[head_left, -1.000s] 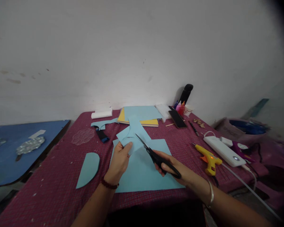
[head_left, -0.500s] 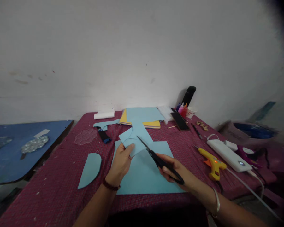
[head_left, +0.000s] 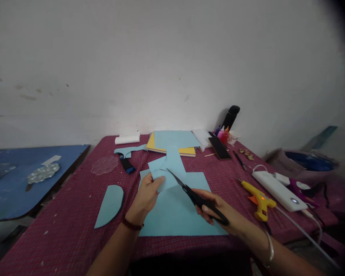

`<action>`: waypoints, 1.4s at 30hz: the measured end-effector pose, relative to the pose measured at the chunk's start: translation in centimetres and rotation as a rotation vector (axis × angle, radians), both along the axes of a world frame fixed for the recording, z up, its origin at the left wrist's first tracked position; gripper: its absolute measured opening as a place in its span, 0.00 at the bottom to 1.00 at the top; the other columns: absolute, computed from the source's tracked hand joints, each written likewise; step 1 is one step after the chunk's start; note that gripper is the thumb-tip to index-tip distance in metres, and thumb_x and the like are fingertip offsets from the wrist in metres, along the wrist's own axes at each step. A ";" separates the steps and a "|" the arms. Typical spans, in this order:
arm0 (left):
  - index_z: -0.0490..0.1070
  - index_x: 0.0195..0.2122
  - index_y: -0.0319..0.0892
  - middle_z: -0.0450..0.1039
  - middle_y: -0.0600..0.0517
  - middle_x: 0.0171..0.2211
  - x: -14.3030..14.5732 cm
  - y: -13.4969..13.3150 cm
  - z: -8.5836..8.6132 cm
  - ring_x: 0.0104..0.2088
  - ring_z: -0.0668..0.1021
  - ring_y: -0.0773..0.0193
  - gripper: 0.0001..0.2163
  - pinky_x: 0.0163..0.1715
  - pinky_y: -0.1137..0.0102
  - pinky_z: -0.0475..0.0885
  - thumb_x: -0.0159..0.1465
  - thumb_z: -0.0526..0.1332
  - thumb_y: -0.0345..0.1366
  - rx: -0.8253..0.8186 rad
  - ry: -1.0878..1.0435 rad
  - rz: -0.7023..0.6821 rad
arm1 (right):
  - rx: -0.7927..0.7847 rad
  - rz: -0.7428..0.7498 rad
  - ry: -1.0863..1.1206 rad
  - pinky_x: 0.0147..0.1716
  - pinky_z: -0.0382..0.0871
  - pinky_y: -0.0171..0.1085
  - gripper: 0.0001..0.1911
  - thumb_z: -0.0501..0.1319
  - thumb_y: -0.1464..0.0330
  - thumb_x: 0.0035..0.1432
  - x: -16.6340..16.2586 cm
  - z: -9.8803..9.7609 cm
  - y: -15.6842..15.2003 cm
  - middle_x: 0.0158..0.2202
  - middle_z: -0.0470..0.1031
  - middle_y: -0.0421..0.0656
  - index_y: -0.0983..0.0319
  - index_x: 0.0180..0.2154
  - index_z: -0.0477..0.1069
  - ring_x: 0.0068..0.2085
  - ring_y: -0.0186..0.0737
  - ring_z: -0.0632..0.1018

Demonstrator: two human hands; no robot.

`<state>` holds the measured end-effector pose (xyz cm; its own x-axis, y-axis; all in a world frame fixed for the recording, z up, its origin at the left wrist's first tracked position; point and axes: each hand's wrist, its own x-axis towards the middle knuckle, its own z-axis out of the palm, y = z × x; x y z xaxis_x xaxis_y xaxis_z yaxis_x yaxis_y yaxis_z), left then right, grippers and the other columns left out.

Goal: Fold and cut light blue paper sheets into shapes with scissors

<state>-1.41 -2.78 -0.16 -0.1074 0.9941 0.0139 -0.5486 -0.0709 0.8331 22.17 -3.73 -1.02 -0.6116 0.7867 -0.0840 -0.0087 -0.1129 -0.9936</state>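
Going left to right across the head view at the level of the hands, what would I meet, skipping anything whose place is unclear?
Silvery crinkled piece, half-round blue paper, left hand, black-handled scissors in the right hand, yellow glue gun, purple device.

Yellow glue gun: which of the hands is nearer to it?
Right. The right hand, holding black-handled scissors, is a short way to the left of the yellow glue gun; the left hand, pinching light-blue paper, is farther left.
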 end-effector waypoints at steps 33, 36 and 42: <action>0.68 0.28 0.38 0.68 0.55 0.22 1.4 -1.4 1.0 0.22 0.72 0.68 0.09 0.24 0.70 0.72 0.52 0.68 0.35 -0.073 0.145 -0.219 | 0.059 0.009 0.080 0.23 0.53 0.31 0.35 0.64 0.51 0.54 0.0 -0.8 -1.0 0.31 0.65 0.40 0.57 0.60 0.63 0.27 0.30 0.60; 0.68 0.29 0.38 0.69 0.55 0.21 1.3 -1.2 0.7 0.21 0.72 0.68 0.08 0.23 0.70 0.73 0.53 0.67 0.34 -0.055 0.182 -0.228 | 0.091 0.031 0.023 0.24 0.55 0.31 0.35 0.64 0.51 0.54 0.3 -0.4 -1.1 0.32 0.65 0.40 0.56 0.60 0.62 0.28 0.32 0.61; 0.70 0.32 0.37 0.69 0.56 0.21 1.3 -1.2 0.2 0.20 0.71 0.70 0.08 0.23 0.72 0.72 0.54 0.66 0.34 -0.041 0.238 -0.226 | 0.089 0.024 0.063 0.23 0.50 0.31 0.33 0.64 0.52 0.55 0.4 -0.8 -1.2 0.30 0.63 0.38 0.56 0.59 0.63 0.26 0.30 0.57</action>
